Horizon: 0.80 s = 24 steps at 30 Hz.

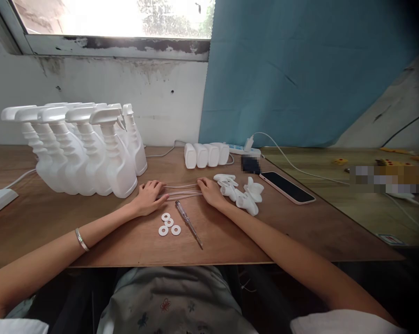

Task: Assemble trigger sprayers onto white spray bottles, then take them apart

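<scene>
Several thin whitish tubes [183,192] lie side by side on the brown table, stretching between my hands. My left hand [149,198] rests flat with fingers spread over their left ends. At the right ends lies my right hand [211,191], palm down and fingers extended. Both hands look open, though the tube ends beneath them are partly hidden. In front of the tubes, a screwdriver [187,221] with a clear handle lies at a slant. White ring washers [169,222] are beside it on the left. White plastic trigger spray heads [242,192] are heaped beside my right hand.
White spray bottles [119,167] with trigger tops stand grouped at the left. Several white bottle-like pieces [207,155] line up at the back, near a power strip [254,152]. A phone [287,187] lies on the right. The table's front edge [181,265] is close to my lap.
</scene>
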Motion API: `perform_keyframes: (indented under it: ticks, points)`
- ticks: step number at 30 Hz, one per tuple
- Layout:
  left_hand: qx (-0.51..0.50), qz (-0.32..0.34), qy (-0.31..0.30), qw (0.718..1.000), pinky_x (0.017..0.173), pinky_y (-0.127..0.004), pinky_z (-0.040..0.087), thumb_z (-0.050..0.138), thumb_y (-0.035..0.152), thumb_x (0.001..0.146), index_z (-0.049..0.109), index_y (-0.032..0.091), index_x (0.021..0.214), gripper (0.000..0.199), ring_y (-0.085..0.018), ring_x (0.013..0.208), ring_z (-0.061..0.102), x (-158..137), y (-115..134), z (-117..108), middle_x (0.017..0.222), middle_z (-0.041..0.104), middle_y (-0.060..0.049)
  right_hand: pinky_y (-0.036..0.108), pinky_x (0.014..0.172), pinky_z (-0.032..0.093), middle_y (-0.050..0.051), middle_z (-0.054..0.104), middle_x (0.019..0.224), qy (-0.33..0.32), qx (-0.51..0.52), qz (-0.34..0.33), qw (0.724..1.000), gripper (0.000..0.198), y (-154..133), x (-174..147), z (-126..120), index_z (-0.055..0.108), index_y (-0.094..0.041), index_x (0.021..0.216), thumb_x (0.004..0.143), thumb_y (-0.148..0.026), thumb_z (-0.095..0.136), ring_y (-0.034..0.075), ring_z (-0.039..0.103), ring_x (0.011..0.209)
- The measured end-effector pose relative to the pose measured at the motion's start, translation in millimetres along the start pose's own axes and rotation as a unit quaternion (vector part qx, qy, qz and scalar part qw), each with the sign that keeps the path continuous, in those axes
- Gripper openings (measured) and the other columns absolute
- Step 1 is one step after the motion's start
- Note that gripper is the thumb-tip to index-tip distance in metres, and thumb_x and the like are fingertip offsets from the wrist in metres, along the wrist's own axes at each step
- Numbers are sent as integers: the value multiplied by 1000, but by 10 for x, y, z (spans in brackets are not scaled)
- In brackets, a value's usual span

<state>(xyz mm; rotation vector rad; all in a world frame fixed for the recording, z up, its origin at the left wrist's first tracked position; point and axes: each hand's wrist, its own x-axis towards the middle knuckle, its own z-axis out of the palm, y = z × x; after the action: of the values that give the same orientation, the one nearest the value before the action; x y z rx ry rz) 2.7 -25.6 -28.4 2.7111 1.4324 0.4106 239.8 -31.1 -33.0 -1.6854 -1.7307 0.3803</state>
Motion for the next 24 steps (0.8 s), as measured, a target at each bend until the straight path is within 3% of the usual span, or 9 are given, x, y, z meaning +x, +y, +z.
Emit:
perform_keyframes:
  ticks: [4, 8, 15, 21, 24]
  points:
    - [35, -10, 42, 998, 88, -47, 32, 37, 48, 82, 50, 17, 108, 42, -26, 101, 46, -26, 10, -8, 104, 51, -11, 28, 83, 41, 4, 66, 97, 19, 46, -13, 999, 28, -42, -40, 12, 62, -18, 95, 84, -27, 38, 16, 59, 89]
    - [40, -2, 50, 998, 80, -41, 37, 39, 51, 80, 54, 17, 102, 43, -26, 95, 46, -42, 18, -16, 98, 50, -10, 32, 88, 38, 7, 64, 101, 60, 85, 14, 995, 27, -16, -22, 51, 61, -16, 95, 80, -23, 41, 18, 56, 96]
    - [50, 18, 45, 998, 79, -38, 37, 40, 53, 80, 54, 18, 104, 44, -26, 96, 45, -45, 47, -36, 102, 51, -10, 30, 80, 41, 3, 67, 86, 11, 115, 9, 993, 26, -103, -70, 34, 64, -19, 82, 79, -27, 39, 17, 59, 83]
    - [56, 30, 42, 997, 80, -37, 37, 40, 53, 80, 55, 18, 101, 44, -25, 96, 45, -52, 39, -36, 102, 51, -10, 36, 85, 38, 8, 62, 93, 87, 92, 39, 991, 22, -64, -21, 92, 56, -16, 86, 74, -27, 41, 21, 55, 89]
    - [53, 31, 47, 997, 80, -37, 37, 41, 53, 79, 56, 18, 99, 43, -25, 95, 45, -54, 34, -31, 101, 51, -10, 36, 82, 40, 7, 63, 88, 66, 99, 36, 992, 19, 9, 7, 119, 54, -17, 83, 74, -28, 41, 20, 57, 84]
